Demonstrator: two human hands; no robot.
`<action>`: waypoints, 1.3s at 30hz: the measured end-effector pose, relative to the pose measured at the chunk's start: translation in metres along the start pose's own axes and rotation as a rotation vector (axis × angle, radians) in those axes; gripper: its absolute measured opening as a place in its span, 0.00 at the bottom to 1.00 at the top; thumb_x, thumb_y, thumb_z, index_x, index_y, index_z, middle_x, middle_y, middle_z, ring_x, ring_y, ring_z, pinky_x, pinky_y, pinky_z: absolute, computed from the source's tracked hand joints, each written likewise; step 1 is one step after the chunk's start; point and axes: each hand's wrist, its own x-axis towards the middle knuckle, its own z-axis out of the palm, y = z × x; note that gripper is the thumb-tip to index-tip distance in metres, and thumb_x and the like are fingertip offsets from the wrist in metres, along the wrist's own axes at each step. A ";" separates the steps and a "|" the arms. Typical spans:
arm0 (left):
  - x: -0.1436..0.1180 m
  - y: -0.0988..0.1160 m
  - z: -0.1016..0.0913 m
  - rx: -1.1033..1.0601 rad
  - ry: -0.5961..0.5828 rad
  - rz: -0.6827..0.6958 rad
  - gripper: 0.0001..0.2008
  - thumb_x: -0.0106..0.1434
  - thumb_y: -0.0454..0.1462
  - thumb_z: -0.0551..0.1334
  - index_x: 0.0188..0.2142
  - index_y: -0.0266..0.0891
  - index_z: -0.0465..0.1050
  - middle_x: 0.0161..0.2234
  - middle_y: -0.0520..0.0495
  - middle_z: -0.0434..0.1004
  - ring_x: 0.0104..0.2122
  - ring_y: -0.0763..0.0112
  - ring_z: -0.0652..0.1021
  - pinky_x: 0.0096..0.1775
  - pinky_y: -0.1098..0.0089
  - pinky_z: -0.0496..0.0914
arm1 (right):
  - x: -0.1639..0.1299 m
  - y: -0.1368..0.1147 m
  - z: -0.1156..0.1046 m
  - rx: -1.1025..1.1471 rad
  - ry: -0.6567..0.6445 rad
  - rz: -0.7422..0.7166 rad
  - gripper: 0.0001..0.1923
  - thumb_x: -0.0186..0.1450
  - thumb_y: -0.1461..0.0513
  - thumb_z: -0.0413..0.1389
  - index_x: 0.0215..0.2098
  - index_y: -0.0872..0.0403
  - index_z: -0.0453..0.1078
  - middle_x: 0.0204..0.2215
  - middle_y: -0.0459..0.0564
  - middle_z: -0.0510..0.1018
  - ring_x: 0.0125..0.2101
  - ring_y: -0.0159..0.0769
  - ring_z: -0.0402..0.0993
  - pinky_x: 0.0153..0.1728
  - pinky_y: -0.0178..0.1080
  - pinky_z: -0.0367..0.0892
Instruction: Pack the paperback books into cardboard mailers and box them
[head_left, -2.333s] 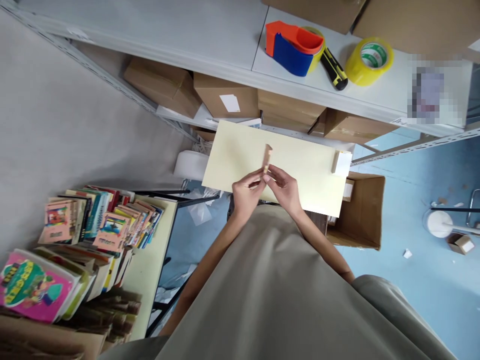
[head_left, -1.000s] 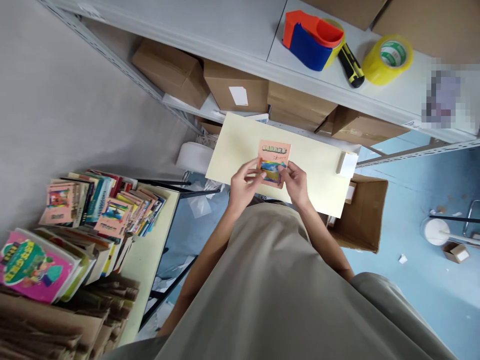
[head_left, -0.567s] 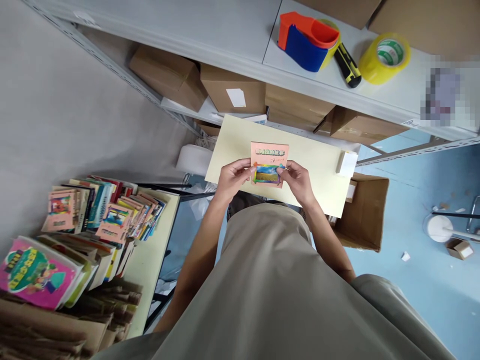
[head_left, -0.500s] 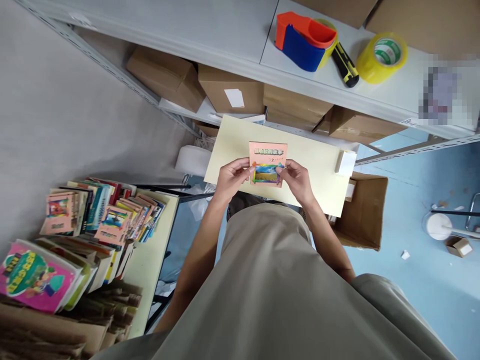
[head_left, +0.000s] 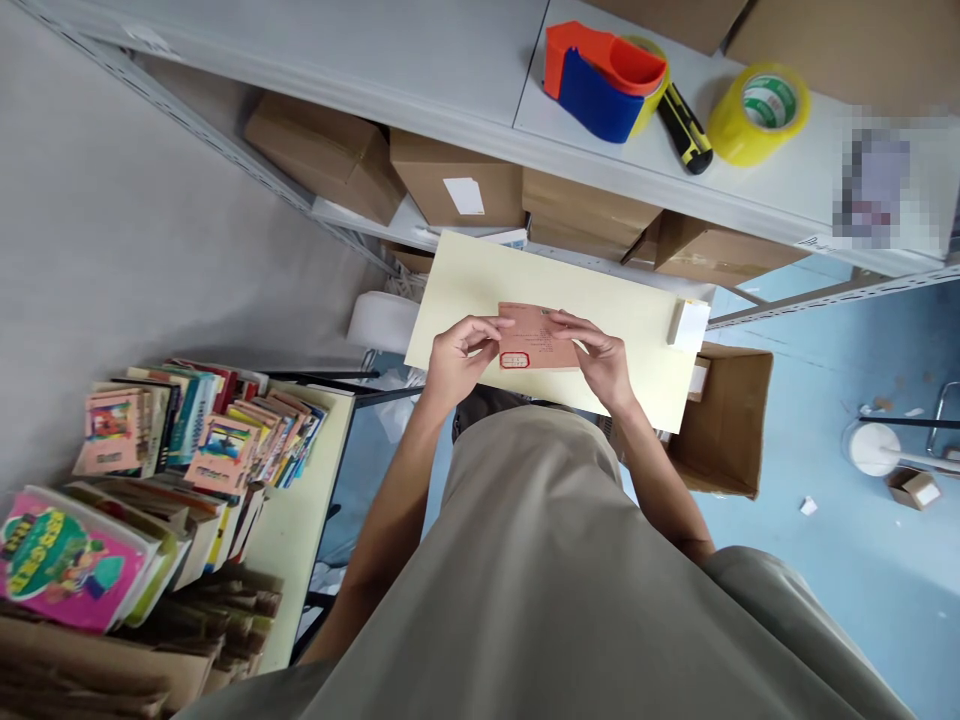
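Note:
I hold a small thin salmon-pink book [head_left: 537, 338] in both hands above a pale yellow tabletop [head_left: 480, 285]. Its plain side faces up, with a small red-framed stamp near the lower left. My left hand [head_left: 459, 357] grips its left edge, fingers curled over the top. My right hand [head_left: 600, 358] grips the right edge, fingers spread across the cover. A small white-topped block [head_left: 688, 324] lies at the tabletop's right end.
Stacks of colourful books [head_left: 187, 440] fill a table at my left. A grey shelf holds a red-blue tape dispenser [head_left: 596, 80], a utility knife [head_left: 684, 130] and a yellow tape roll [head_left: 757, 110]; cardboard boxes [head_left: 457, 180] sit below. An open carton [head_left: 731, 420] stands on the blue floor.
The book was held edge-on at first, then with its picture cover facing me. It has since been flipped, so its plain stamped side is up and tilted flatter.

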 end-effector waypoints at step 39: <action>0.007 0.014 0.015 0.057 0.164 -0.017 0.38 0.70 0.74 0.65 0.44 0.42 0.85 0.33 0.45 0.84 0.36 0.62 0.87 0.34 0.66 0.80 | 0.002 0.004 0.004 0.265 -0.113 0.428 0.47 0.68 0.18 0.53 0.44 0.50 0.81 0.41 0.60 0.93 0.42 0.51 0.93 0.40 0.47 0.87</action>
